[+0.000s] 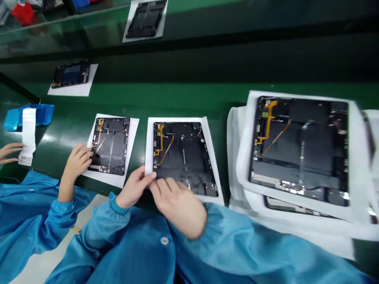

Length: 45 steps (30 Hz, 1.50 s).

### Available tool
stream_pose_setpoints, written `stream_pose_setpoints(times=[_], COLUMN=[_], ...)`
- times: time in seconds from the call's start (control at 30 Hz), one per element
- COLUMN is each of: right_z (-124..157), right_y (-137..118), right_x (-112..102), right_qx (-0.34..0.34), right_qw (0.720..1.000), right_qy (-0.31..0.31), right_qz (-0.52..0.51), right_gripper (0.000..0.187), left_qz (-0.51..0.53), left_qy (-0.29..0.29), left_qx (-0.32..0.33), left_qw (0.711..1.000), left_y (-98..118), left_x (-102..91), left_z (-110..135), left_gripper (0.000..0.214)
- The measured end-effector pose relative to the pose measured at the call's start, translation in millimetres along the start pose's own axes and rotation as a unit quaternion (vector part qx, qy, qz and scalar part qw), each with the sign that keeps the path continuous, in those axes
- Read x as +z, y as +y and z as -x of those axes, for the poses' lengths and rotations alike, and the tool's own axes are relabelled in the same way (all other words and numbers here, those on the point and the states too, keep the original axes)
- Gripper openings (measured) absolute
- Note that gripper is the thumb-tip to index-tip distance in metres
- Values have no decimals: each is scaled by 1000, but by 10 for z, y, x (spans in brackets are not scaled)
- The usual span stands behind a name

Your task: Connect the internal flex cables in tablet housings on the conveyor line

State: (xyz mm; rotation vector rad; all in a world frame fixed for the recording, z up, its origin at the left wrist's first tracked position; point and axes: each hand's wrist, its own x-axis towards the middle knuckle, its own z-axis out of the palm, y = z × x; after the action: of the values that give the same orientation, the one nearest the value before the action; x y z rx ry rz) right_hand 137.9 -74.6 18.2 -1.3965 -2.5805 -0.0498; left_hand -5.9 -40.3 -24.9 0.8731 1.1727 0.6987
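In front of me an opened tablet [189, 157], black inside with an orange flex cable [160, 140] along its left side, lies on a white foam sheet [212, 156]. My left hand [134, 188] pinches the lower left corner of the tablet and sheet, thumb on top. Close beside it, my right hand [177, 203] is curled over the tablet's lower edge, its fingertips at the same corner. Whatever the right fingers hold is hidden. A thin brown cable [166, 150] slants across the tablet's upper left part.
At right, more opened tablets [319, 150] are stacked between white foam sheets [237, 154]. A co-worker's hand [76, 163] touches another opened tablet [114, 144] at left. Further tablets [71, 74] lie behind on the green bench [183, 96]. Blue packets [44, 114] sit far left.
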Motion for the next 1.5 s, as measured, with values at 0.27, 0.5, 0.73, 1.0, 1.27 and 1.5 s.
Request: stream_pose_setpoints(times=[0.27,0.5,0.73,1.0,1.27,1.5], right_z=[558,660,378,-478,-587,-600], right_y=[-325,-296,427,813,730,763], right_x=[258,290,39,445,661,616], right_qx=[-60,-91,18,224,245,230], right_qw=[980,957,929,910,920,893], right_qy=[-89,-162,-50,-68,-71,-71], right_qz=[-166,-223,-366,-343,-299,-381], right_gripper=[13,13,14,17,6,12], left_qz=[-402,-695,-749,-690,-685,-616], left_qy=[-57,57,-13,120,168,93], left_qx=[-73,23,58,134,166,151], left_qw=[911,717,660,701,689,767], left_y=[-160,193,189,10,-121,26], left_x=[-166,122,473,92,-7,-29], left_z=[586,350,-117,287,70,-93], left_gripper=[15,27,16,11,33,6])
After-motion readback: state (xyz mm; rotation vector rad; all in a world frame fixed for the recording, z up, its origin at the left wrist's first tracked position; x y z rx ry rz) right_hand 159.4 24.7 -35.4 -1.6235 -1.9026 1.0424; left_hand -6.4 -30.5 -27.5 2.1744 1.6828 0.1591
